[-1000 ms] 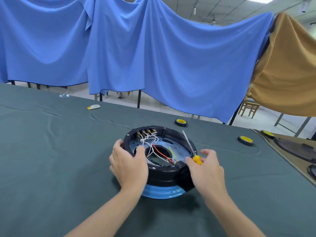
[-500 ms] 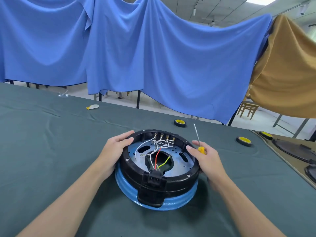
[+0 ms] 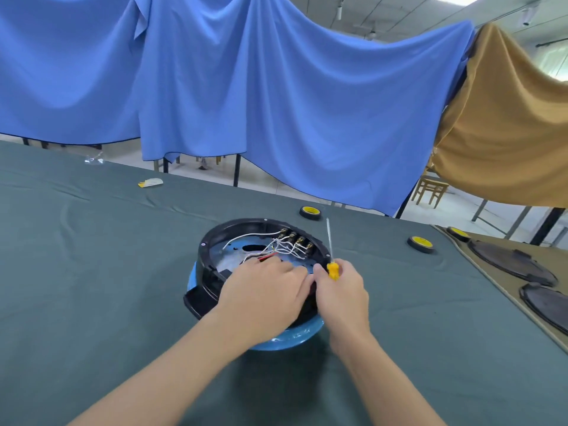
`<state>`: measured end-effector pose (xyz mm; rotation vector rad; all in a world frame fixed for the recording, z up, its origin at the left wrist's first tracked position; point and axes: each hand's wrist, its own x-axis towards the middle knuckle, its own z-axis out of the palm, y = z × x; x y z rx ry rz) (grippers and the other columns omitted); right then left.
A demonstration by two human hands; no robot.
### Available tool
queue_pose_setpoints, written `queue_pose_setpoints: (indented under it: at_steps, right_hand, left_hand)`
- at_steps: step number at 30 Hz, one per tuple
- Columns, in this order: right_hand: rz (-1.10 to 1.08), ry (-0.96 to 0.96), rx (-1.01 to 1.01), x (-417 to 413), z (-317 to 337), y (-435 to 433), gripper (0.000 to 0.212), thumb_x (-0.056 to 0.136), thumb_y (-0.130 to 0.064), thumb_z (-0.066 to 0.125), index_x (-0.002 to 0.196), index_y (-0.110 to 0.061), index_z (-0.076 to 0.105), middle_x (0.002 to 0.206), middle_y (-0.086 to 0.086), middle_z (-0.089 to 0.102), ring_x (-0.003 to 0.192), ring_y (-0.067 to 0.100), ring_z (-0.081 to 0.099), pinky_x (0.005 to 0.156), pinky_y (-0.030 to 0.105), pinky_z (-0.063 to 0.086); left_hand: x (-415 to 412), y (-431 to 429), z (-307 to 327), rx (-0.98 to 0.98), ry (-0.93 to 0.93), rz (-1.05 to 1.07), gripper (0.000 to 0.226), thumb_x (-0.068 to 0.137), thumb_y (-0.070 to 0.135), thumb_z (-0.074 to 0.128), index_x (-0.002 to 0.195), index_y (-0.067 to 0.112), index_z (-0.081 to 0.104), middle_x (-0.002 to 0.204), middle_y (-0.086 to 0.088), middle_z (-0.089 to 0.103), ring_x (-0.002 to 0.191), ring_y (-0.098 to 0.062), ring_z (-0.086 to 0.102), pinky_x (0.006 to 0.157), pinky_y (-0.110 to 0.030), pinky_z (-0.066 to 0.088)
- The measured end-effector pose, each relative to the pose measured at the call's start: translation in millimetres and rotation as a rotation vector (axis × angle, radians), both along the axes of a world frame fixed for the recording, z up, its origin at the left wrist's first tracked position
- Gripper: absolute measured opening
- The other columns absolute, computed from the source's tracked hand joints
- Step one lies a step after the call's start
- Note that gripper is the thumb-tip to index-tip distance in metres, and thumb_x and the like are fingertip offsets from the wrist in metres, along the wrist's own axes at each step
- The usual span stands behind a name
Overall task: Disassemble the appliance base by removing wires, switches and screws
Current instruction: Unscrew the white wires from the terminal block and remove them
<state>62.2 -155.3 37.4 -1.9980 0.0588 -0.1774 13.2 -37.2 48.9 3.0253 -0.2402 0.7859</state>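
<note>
A round appliance base (image 3: 212,250), black ring over a blue shell, lies on the green cloth in front of me. Inside it, white wires (image 3: 282,245) run to a row of terminals at the far right rim, and a red wire shows near the middle. My left hand (image 3: 264,298) lies over the near part of the base, its fingers hooked on the near right rim. My right hand (image 3: 342,298) grips a screwdriver (image 3: 332,265) by its yellow handle, shaft pointing up and away, beside the right rim. The base's near side is hidden by my hands.
Three yellow-and-black tape rolls (image 3: 310,212) (image 3: 420,243) (image 3: 458,233) lie beyond and to the right. Dark round plates (image 3: 510,262) sit on a brown mat at the right edge. A small white-yellow scrap (image 3: 150,182) lies far left. Blue and tan drapes hang behind.
The base has been turned, so its black plug socket block moved from the near front to the left. My left hand shifted from the left rim onto the near right side.
</note>
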Motion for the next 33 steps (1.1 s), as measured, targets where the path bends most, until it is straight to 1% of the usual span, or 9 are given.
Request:
queue_pose_setpoints:
  at_steps: [2,4,7,10,15,18,22,27,33]
  right_hand:
    - [0.029,-0.026,0.022,1.3,5.8,-14.5,0.035,0.089,-0.043,0.059,0.117,-0.023,0.055,0.108,-0.008,0.062,0.105,0.018,0.056,0.092,0.036,0.045]
    - [0.063,-0.079,-0.005,6.8,15.9,-30.1,0.027,0.090,-0.046,0.057,0.108,-0.027,0.057,0.099,-0.013,0.064,0.095,0.013,0.056,0.082,0.030,0.044]
    - [0.153,-0.179,-0.143,17.5,29.1,-47.5,0.014,0.095,-0.030,0.053,0.103,-0.025,0.064,0.070,-0.012,0.069,0.063,0.003,0.050,0.057,0.021,0.036]
    - [0.305,-0.205,-0.349,22.8,40.6,-57.1,0.017,0.095,-0.027,0.054,0.108,-0.033,0.062,0.065,-0.015,0.069,0.058,0.001,0.049,0.046,0.013,0.033]
    - [0.292,-0.247,-0.455,31.5,49.3,-56.4,0.003,0.090,-0.035,0.061,0.088,-0.034,0.060,0.075,-0.009,0.070,0.091,0.021,0.054,0.062,0.025,0.042]
    - [0.259,-0.283,-0.585,33.4,47.7,-49.6,0.010,0.089,-0.036,0.062,0.094,-0.032,0.069,0.088,-0.003,0.068,0.096,0.026,0.054,0.074,0.031,0.046]
    - [0.246,-0.327,-0.736,33.9,46.0,-41.3,0.021,0.090,-0.038,0.056,0.104,-0.035,0.071,0.104,0.006,0.069,0.099,0.031,0.057,0.081,0.036,0.051]
    - [0.244,-0.366,-0.799,38.3,51.1,-43.4,0.022,0.090,-0.034,0.055,0.106,-0.034,0.071,0.106,0.010,0.069,0.102,0.037,0.055,0.082,0.039,0.049]
    - [0.269,-0.380,-0.871,44.5,57.3,-39.7,0.023,0.091,-0.031,0.053,0.105,-0.035,0.071,0.108,0.010,0.066,0.100,0.036,0.052,0.076,0.036,0.042]
  left_hand:
    - [0.5,6.1,-2.3,0.002,0.055,-0.019,0.061,0.093,0.049,-0.005,0.093,0.027,0.051,0.098,0.007,0.062,0.098,-0.016,0.054,0.077,-0.034,0.043]
    - [3.5,14.3,-2.9,-0.047,0.117,-0.032,0.052,0.097,0.050,0.006,0.091,0.026,0.051,0.100,0.009,0.063,0.102,-0.014,0.052,0.083,-0.037,0.046]
    - [6.9,21.1,-3.7,-0.095,0.152,-0.046,0.045,0.100,0.041,0.016,0.111,0.026,0.057,0.112,0.011,0.063,0.111,-0.012,0.050,0.088,-0.038,0.046]
    - [8.4,23.6,-3.5,-0.077,0.135,-0.088,0.043,0.101,0.036,0.018,0.121,0.022,0.054,0.115,0.008,0.063,0.113,-0.017,0.050,0.092,-0.038,0.043]
    - [14.1,9.6,4.2,0.030,0.107,-0.156,0.036,0.101,0.043,0.022,0.104,0.023,0.051,0.097,0.002,0.064,0.096,-0.027,0.059,0.075,-0.037,0.044]
    - [24.1,1.1,6.8,0.025,0.149,-0.096,0.056,0.092,0.068,0.017,0.123,0.034,0.048,0.110,0.004,0.066,0.105,-0.026,0.058,0.072,-0.037,0.038]
    - [25.6,4.0,3.0,0.039,0.067,-0.153,0.058,0.092,0.066,0.015,0.141,0.038,0.028,0.102,0.003,0.066,0.100,-0.026,0.060,0.070,-0.036,0.039]
    - [12.9,3.5,-0.8,0.273,-0.154,-0.141,0.053,0.100,0.046,0.021,0.106,0.019,0.066,0.071,0.001,0.065,0.071,-0.027,0.060,0.063,-0.034,0.041]
    - [1.8,7.6,-10.8,0.409,-0.171,-0.035,0.049,0.100,0.044,0.029,0.096,0.013,0.067,0.044,-0.001,0.047,0.034,-0.021,0.045,0.045,-0.026,0.014]
